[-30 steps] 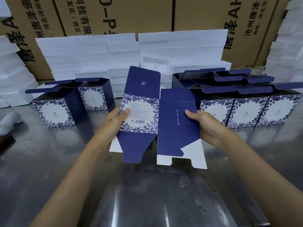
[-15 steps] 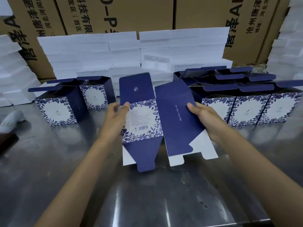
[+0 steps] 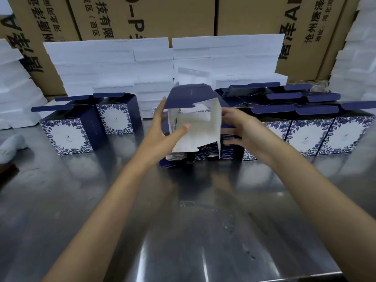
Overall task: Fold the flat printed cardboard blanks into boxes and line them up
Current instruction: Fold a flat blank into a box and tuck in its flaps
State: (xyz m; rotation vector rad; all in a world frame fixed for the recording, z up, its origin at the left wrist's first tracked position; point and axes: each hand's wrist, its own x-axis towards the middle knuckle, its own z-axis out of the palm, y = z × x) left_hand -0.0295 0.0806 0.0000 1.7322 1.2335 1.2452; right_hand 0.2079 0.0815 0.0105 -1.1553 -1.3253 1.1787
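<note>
Nearest is the bare steel table [image 3: 183, 231], shiny with glare, and two bare forearms reaching out over it. Past that, both hands meet at a half-opened blank [image 3: 196, 127], held up off the table with its white inside facing this way and a navy flap tipped over the top.

The left hand [image 3: 162, 129] has its fingers spread and nearly straight: the thumb presses flat on the white inner panel, the fingertips reach up to the navy flap. The grip there is loose and wide, more a push than a clutch. The right hand [image 3: 238, 127] sits at the blank's right edge, fingers bent and partly behind the card; motion blur hides how tight that grip is, so I cannot tell.

Just behind and under the blank lies a low stack of flat blanks [image 3: 203, 156] on the table.

To the left stand two folded boxes [image 3: 67, 137], lids up, floral fronts showing, one slightly behind the other. To the right a row of boxes [image 3: 309, 137] stands side by side, touching, with more rows behind.

A white cloth [image 3: 11, 147] lies at the table's far left edge.

Further back, stacks of white foam [image 3: 114, 64] run across, and behind them brown cartons [image 3: 162, 15] with black print.
</note>
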